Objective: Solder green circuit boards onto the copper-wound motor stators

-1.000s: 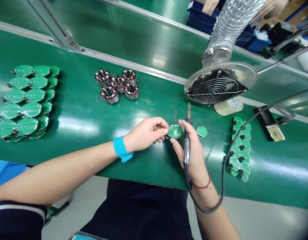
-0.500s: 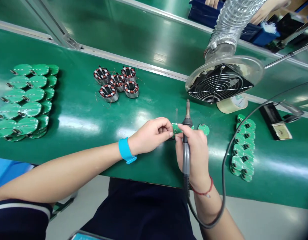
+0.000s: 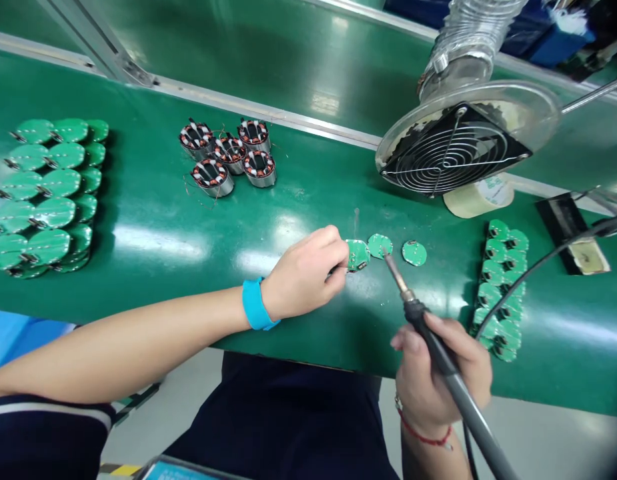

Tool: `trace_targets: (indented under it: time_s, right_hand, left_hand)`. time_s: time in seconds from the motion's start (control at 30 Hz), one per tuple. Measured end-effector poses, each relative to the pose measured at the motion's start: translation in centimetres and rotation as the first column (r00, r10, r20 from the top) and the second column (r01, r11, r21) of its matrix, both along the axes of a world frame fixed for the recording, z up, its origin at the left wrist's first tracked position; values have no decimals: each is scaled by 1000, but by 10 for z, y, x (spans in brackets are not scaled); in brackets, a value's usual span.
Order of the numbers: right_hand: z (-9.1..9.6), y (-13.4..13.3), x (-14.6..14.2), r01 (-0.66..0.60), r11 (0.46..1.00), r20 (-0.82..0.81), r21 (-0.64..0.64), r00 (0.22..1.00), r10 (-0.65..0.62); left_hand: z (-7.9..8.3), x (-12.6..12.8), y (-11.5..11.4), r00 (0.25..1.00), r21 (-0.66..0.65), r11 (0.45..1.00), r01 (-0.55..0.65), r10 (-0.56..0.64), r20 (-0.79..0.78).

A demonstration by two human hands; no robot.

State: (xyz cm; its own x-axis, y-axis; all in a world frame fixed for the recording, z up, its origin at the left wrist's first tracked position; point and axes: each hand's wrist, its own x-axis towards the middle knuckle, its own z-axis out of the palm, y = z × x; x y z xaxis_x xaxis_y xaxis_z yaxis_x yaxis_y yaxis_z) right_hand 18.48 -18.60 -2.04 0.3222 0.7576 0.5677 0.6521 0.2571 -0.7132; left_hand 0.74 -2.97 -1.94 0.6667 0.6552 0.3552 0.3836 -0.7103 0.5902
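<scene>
My left hand (image 3: 311,270), with a blue wristband, pinches a small round green circuit board (image 3: 357,255) at its left edge on the green bench (image 3: 153,233). Two more round boards lie just to its right, one (image 3: 379,245) beside it and another (image 3: 414,253) further right. My right hand (image 3: 441,373) is wrapped round the handle of a soldering iron (image 3: 428,333), low and near the bench's front edge. The iron's tip points up-left and ends close to the middle board.
Stacked green boards lie at far left (image 3: 43,193) and in a double row at right (image 3: 501,287). Several wound stator coils (image 3: 228,157) sit at centre back. A fume extractor fan (image 3: 458,143) on a foil duct hangs over a tape roll (image 3: 481,197). An iron stand (image 3: 575,240) is at far right.
My right hand has pulled back toward me and turned the iron from upright to slanting with its tip at the boards. My left hand stays on the same board.
</scene>
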Motion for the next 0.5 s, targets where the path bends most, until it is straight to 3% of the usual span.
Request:
trace_targets:
  time_s: [0.1,0.23,0.5]
  right_hand:
    - [-7,-8,-5,-10,1000,-57,26,998,12]
    - [-15,-11,-10,47,998,-76,-38,996,-49]
    - [-13,-3,-17,86,995,-181,-57,979,-95]
  left_hand:
    - [0,1,-2,996,137,990,-16,27,-81]
    - [0,3,-4,980,231,973,-2,48,-192]
    - [-1,4,-4,971,242,970,-5,63,-231]
